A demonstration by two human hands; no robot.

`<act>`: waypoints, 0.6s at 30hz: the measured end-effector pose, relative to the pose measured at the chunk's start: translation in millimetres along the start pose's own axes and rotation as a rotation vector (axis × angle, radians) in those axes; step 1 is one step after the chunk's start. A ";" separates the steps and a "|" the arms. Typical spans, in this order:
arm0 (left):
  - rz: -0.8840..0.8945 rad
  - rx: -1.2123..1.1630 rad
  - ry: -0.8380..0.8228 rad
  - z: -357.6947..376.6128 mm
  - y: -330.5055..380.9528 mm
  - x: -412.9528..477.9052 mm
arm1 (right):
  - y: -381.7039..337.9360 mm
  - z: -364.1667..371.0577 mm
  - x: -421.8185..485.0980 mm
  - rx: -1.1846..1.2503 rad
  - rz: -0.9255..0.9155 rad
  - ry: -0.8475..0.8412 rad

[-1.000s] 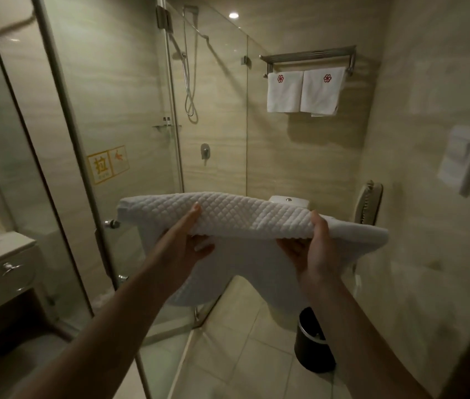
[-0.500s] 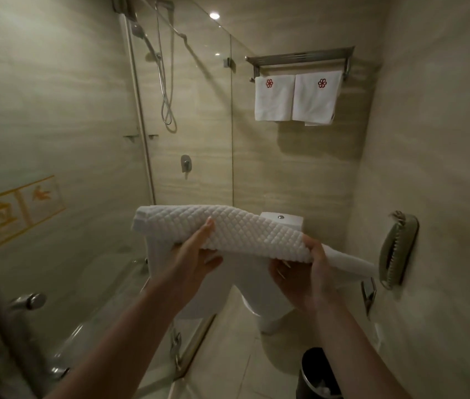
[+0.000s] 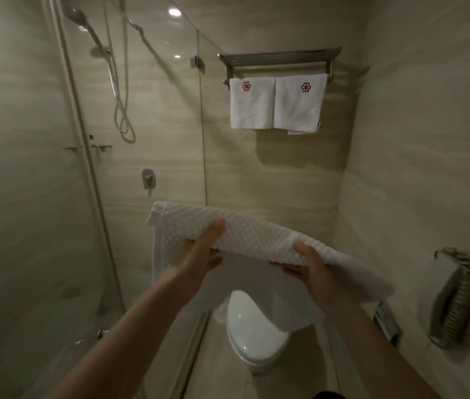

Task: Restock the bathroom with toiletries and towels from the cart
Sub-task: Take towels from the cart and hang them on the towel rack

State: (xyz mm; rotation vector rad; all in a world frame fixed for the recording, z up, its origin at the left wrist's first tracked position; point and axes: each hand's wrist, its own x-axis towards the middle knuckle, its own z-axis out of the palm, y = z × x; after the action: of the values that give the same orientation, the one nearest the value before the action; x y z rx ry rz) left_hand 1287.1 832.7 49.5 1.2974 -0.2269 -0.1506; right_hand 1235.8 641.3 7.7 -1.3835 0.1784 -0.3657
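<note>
Glass shower screen (image 3: 89, 197) fills the left side, with the shower hose (image 3: 121, 90) hanging in a loop behind it and the mixer valve (image 3: 148, 179) lower on the tiled wall. Left hand (image 3: 199, 256) comes up beneath the folded waffle towel (image 3: 239, 231), palm under the fold and thumb laid over the top, clamping that end. Towel spans between both hands at chest height, its loose lower layers hanging down in front of the toilet (image 3: 254, 332), lid closed, directly below. Held this way, folded edge forward and level, it looks ready to be draped or shelved without coming undone. Right hand (image 3: 311, 269) pinches the other end, thumb above and fingers beneath, slightly lower, so the towel slopes down to the right. Above, the wall rack (image 3: 279, 57) already carries two small white towels (image 3: 277, 106) with red flower marks on its lower bar; the top shelf looks bare, likely the destination for this bigger piece. Far right, a wall-mounted phone handset (image 3: 458, 300) and a paper holder (image 3: 386, 323) beside it.
</note>
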 end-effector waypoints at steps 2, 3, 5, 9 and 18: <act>0.037 0.036 -0.002 3.0 -3.4 29.6 | -2.8 -2.9 25.2 -0.069 -0.050 0.030; 0.055 0.055 -0.004 5.6 -5.4 45.5 | -4.9 -5.4 38.1 -0.120 -0.073 0.045; 0.079 0.070 -0.021 12.7 -8.9 78.4 | -8.9 -15.9 68.0 -0.242 -0.124 0.067; 0.111 0.070 -0.126 32.2 -14.6 142.3 | -17.3 -36.2 126.9 -0.458 -0.212 0.084; 0.301 0.181 -0.171 100.1 -27.3 310.8 | -46.8 -84.5 278.7 -0.544 -0.236 0.159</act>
State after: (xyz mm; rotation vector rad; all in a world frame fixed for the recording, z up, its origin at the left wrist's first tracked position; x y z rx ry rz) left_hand 1563.3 658.2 73.9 1.4143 -0.5896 0.0170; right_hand 1459.9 457.7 62.7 -1.9207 0.2593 -0.6579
